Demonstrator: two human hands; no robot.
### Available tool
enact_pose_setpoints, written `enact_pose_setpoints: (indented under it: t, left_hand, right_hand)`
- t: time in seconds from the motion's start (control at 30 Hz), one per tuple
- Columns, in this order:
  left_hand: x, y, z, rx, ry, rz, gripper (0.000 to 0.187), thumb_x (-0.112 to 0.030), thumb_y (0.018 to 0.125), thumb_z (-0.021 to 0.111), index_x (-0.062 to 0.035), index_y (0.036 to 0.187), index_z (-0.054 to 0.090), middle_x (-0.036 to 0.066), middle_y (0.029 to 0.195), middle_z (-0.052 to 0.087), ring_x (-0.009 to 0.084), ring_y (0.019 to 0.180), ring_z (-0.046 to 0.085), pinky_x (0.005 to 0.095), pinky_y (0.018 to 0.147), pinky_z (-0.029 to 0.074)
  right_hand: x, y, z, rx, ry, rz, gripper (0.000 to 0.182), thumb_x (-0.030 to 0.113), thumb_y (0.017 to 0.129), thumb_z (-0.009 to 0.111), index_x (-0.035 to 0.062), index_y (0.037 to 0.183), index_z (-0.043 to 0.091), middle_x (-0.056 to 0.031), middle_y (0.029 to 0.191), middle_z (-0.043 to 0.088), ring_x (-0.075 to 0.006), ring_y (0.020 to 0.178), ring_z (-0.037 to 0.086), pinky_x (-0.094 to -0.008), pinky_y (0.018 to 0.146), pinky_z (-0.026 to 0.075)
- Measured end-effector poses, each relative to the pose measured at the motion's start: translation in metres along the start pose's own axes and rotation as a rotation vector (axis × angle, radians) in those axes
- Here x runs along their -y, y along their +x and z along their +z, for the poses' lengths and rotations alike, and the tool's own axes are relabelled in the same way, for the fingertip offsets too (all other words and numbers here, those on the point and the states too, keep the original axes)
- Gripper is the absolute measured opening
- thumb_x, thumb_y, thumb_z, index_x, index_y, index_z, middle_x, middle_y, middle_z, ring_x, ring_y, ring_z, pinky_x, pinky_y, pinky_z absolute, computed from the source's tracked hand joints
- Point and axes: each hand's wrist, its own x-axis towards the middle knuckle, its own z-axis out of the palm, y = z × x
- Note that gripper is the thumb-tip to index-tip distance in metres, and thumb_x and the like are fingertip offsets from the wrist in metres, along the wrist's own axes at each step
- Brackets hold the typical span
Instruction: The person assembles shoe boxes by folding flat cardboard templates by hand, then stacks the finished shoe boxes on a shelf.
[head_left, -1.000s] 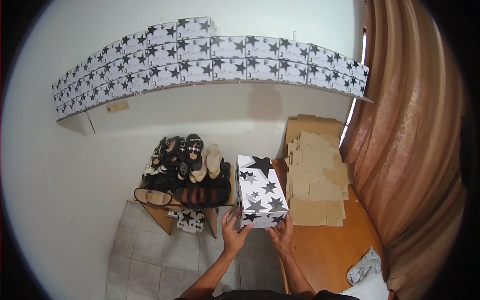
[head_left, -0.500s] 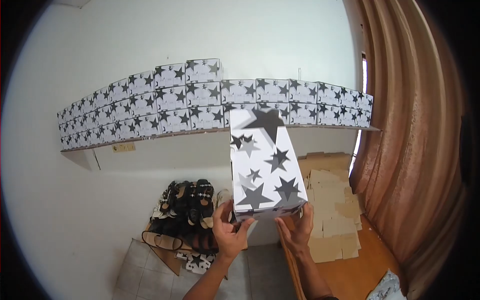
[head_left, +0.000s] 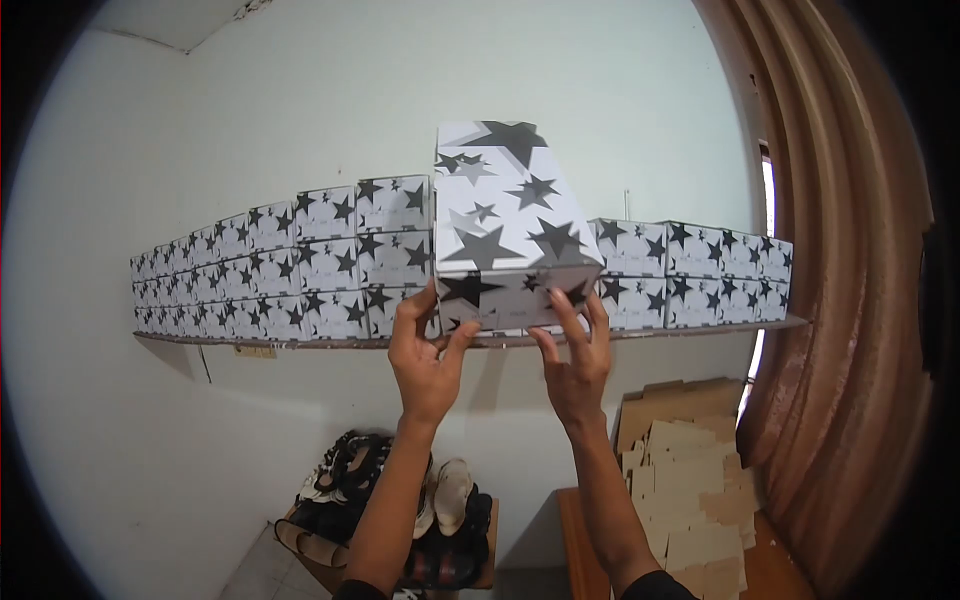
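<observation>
Between my two hands is a white shoebox (head_left: 510,215) printed with black and grey stars, held up level with the shelf. My left hand (head_left: 428,360) grips its near left corner, thumb at the lower edge of the end panel. At the near right corner, my right hand (head_left: 578,350) has fingers against the end panel and the thumb low beneath it. Behind, matching star-printed shoeboxes (head_left: 394,258) stand in stacked rows on a wall shelf (head_left: 490,342). The held box overlaps the middle of those rows in this view and hides part of them.
Below on the left, a small wooden stand (head_left: 490,530) bears several black sandals (head_left: 350,475) and pale shoes (head_left: 453,495). Flattened cardboard pieces (head_left: 690,490) lie on an orange-brown table (head_left: 575,520) at the lower right. A brown curtain (head_left: 850,300) hangs along the right side.
Both hands have raised the shoebox and brought it up in front of the shelf's rows. My view has tilted upward, so the shelf, stand and cardboard sit lower in the picture.
</observation>
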Motion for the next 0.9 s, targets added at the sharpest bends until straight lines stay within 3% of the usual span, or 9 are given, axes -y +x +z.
enact_pose_setpoints:
  t: [0.23,0.3,0.33,0.43,0.47,0.57,0.67,0.73,0.9]
  left_hand:
    - [0.054,0.064,0.009,-0.015,0.166,0.088,0.045,0.001,0.089,0.072,0.0059,0.127,0.049,0.015,0.127,0.057,0.0218,0.120,0.055,0.0352,0.104,0.046]
    - [0.069,0.079,0.008,0.017,0.299,0.218,0.048,-0.004,0.089,0.072,0.0030,0.131,0.049,0.018,0.132,0.055,0.0266,0.123,0.057,0.0321,0.088,0.062]
    - [0.075,0.085,0.008,0.021,0.354,0.234,0.050,-0.006,0.090,0.072,0.0003,0.134,0.049,0.018,0.132,0.055,0.0264,0.119,0.060,0.0324,0.086,0.062]
    - [0.071,0.093,0.012,-0.013,0.197,0.036,0.058,-0.005,0.089,0.075,-0.0007,0.138,0.044,0.016,0.121,0.057,0.0239,0.118,0.057,0.0339,0.097,0.050]
    - [0.074,0.095,0.011,-0.018,0.177,0.053,0.059,-0.009,0.091,0.073,-0.0069,0.140,0.042,0.017,0.119,0.056,0.0242,0.117,0.057,0.0330,0.094,0.052]
    - [0.092,0.112,0.004,-0.002,0.194,0.074,0.056,-0.009,0.094,0.070,-0.0101,0.141,0.039,0.019,0.117,0.057,0.0236,0.117,0.057,0.0328,0.094,0.051]
    - [0.118,0.129,-0.005,0.007,0.376,0.222,0.037,-0.011,0.097,0.065,-0.0065,0.131,0.049,0.016,0.117,0.060,0.0229,0.113,0.060,0.0355,0.095,0.050]
    - [0.123,0.132,-0.008,-0.022,0.475,0.228,0.027,-0.013,0.098,0.064,-0.0030,0.123,0.058,0.012,0.121,0.063,0.0254,0.107,0.063,0.0377,0.098,0.048]
    - [0.135,0.138,-0.019,0.035,0.556,0.290,0.027,-0.013,0.098,0.062,-0.0032,0.124,0.062,0.018,0.124,0.063,0.0339,0.109,0.064,0.0397,0.096,0.050]
  right_hand:
    - [-0.047,0.030,0.057,0.008,0.069,0.052,0.070,0.010,0.076,0.084,0.0219,0.140,0.058,-0.0276,0.142,0.045,-0.0425,0.122,0.056,-0.0428,0.095,0.055]
    - [-0.066,0.029,0.077,-0.015,0.054,0.061,0.071,0.012,0.075,0.085,0.0225,0.140,0.058,-0.0276,0.141,0.045,-0.0421,0.122,0.056,-0.0439,0.095,0.054]
    - [-0.074,0.031,0.085,-0.030,0.015,0.047,0.071,0.012,0.075,0.084,0.0226,0.140,0.059,-0.0277,0.141,0.046,-0.0418,0.122,0.056,-0.0437,0.095,0.053]
    - [-0.082,0.038,0.100,-0.042,-0.027,0.041,0.069,0.012,0.075,0.084,0.0227,0.139,0.059,-0.0279,0.141,0.046,-0.0411,0.122,0.056,-0.0425,0.095,0.053]
    - [-0.083,0.040,0.104,-0.040,-0.044,0.029,0.069,0.011,0.075,0.084,0.0226,0.138,0.060,-0.0278,0.141,0.047,-0.0412,0.121,0.056,-0.0423,0.095,0.053]
    - [-0.083,0.050,0.118,-0.027,-0.097,0.024,0.066,0.012,0.076,0.083,0.0223,0.137,0.061,-0.0275,0.141,0.047,-0.0411,0.119,0.058,-0.0423,0.095,0.053]
    - [-0.082,0.058,0.133,-0.003,-0.126,0.058,0.062,0.012,0.077,0.082,0.0209,0.136,0.062,-0.0275,0.143,0.045,-0.0416,0.117,0.059,-0.0430,0.095,0.054]
    - [-0.083,0.060,0.143,-0.016,-0.170,0.037,0.055,0.008,0.082,0.079,0.0171,0.133,0.063,-0.0228,0.139,0.044,-0.0366,0.110,0.064,-0.0410,0.081,0.061]
    - [-0.086,0.057,0.160,-0.066,-0.228,0.050,0.043,0.006,0.088,0.073,0.0128,0.129,0.064,-0.0183,0.130,0.045,-0.0384,0.107,0.065,-0.0412,0.078,0.063]
